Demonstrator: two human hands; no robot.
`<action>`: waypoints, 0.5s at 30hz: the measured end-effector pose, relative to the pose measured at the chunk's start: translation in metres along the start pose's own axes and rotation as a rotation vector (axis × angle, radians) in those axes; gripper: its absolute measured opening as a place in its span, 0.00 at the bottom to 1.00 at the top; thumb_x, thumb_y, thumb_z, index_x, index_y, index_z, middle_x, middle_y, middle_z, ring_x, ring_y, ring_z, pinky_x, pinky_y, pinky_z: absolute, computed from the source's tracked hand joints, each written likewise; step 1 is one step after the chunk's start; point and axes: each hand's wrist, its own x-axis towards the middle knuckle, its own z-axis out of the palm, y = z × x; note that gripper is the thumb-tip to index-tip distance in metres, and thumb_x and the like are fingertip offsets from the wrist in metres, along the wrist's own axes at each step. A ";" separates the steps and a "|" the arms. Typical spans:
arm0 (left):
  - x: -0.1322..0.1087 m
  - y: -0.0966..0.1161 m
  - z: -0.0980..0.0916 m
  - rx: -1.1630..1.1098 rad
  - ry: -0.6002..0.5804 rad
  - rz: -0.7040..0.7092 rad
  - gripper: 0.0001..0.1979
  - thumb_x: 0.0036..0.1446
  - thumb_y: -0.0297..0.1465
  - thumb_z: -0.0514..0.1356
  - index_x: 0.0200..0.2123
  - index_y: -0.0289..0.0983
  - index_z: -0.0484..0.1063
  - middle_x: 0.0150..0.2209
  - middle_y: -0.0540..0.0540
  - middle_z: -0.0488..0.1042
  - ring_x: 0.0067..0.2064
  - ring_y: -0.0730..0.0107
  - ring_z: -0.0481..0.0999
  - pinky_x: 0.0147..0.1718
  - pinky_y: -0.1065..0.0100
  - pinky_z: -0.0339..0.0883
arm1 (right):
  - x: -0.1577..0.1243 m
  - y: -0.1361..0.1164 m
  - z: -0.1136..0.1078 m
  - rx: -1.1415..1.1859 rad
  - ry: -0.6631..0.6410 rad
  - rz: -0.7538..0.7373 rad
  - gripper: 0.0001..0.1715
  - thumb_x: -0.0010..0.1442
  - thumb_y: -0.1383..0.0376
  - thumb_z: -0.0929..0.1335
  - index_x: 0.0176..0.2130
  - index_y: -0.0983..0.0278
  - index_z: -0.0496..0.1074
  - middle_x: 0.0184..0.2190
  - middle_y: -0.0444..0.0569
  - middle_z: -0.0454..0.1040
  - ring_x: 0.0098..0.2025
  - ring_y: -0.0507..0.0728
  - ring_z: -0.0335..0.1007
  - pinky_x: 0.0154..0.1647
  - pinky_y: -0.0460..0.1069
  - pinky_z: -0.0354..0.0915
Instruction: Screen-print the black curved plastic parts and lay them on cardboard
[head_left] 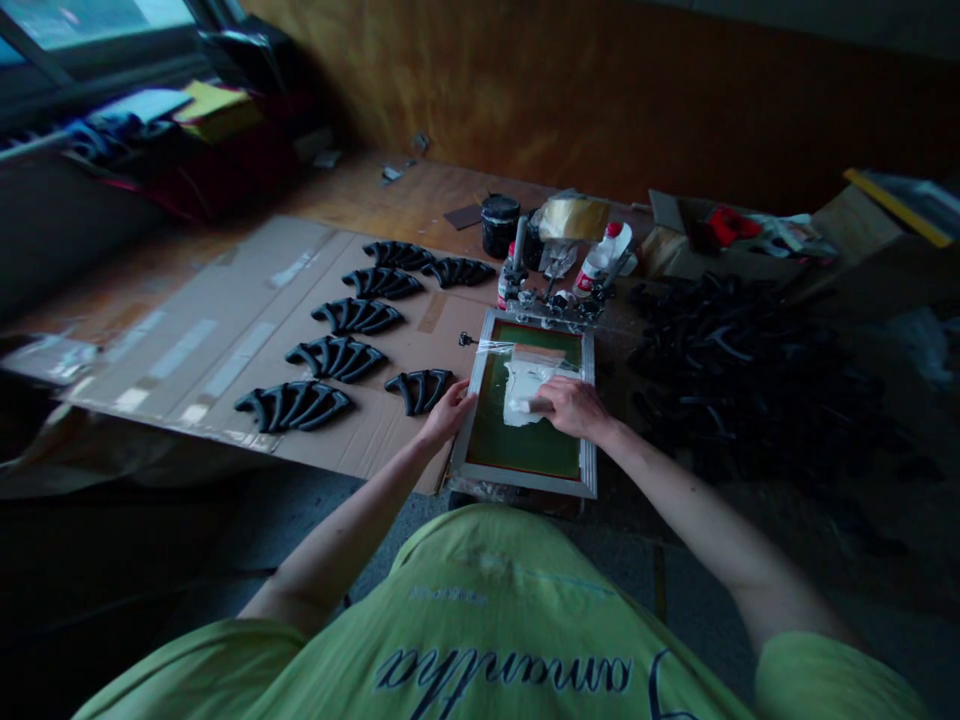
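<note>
Two hands rest on the framed screen. The left hand has its grip closed on the left edge. The right hand is clamped on a scraper, which lies crosswise in the white paint at mid-screen. Black pieces lie just left of the screen.

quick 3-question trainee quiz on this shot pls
1. True or false: the left hand is on the frame's left edge.
2. The mesh is: A red, B green, C blue?
3. On which side of the frame does the loose pile of black parts lie?
Key: 1 true; 2 B; 3 the person's right.
</note>
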 end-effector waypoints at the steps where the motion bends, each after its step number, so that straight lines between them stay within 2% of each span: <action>1: -0.001 0.001 0.000 -0.004 0.001 -0.001 0.34 0.51 0.46 0.65 0.58 0.36 0.69 0.36 0.46 0.79 0.32 0.69 0.76 0.28 0.73 0.67 | -0.001 -0.002 0.005 -0.010 0.048 0.027 0.08 0.59 0.72 0.66 0.35 0.62 0.75 0.35 0.51 0.78 0.41 0.59 0.71 0.40 0.51 0.62; 4: -0.004 0.003 0.000 -0.017 -0.006 -0.005 0.35 0.50 0.47 0.66 0.58 0.37 0.69 0.35 0.46 0.78 0.31 0.69 0.76 0.27 0.72 0.67 | -0.013 -0.010 0.021 0.004 0.079 -0.008 0.14 0.59 0.75 0.64 0.40 0.64 0.76 0.41 0.54 0.78 0.43 0.59 0.72 0.43 0.51 0.65; 7: -0.006 0.006 0.000 -0.018 0.000 -0.014 0.34 0.50 0.46 0.66 0.58 0.37 0.69 0.34 0.46 0.78 0.30 0.70 0.75 0.26 0.73 0.65 | -0.018 -0.009 0.021 0.081 0.039 -0.016 0.12 0.59 0.72 0.66 0.42 0.62 0.76 0.41 0.51 0.79 0.42 0.58 0.74 0.43 0.51 0.67; 9: -0.008 0.011 -0.002 -0.004 -0.003 -0.030 0.35 0.51 0.45 0.65 0.60 0.36 0.68 0.32 0.48 0.76 0.27 0.73 0.72 0.23 0.74 0.62 | -0.005 -0.002 0.010 0.135 0.079 0.080 0.12 0.60 0.68 0.69 0.45 0.59 0.76 0.41 0.47 0.79 0.42 0.58 0.74 0.42 0.50 0.68; 13: -0.013 0.032 -0.008 0.025 -0.033 -0.044 0.39 0.52 0.44 0.66 0.64 0.38 0.62 0.24 0.54 0.69 0.21 0.77 0.64 0.18 0.75 0.55 | 0.039 0.021 -0.022 0.164 0.257 0.292 0.33 0.57 0.64 0.73 0.60 0.53 0.67 0.48 0.47 0.77 0.47 0.60 0.74 0.46 0.53 0.69; 15: -0.018 0.047 -0.010 -0.003 -0.031 0.003 0.37 0.53 0.46 0.65 0.63 0.38 0.64 0.25 0.54 0.68 0.21 0.77 0.64 0.17 0.75 0.55 | 0.049 0.040 -0.039 0.165 0.347 0.343 0.35 0.58 0.61 0.73 0.62 0.55 0.66 0.46 0.49 0.77 0.46 0.60 0.73 0.48 0.54 0.68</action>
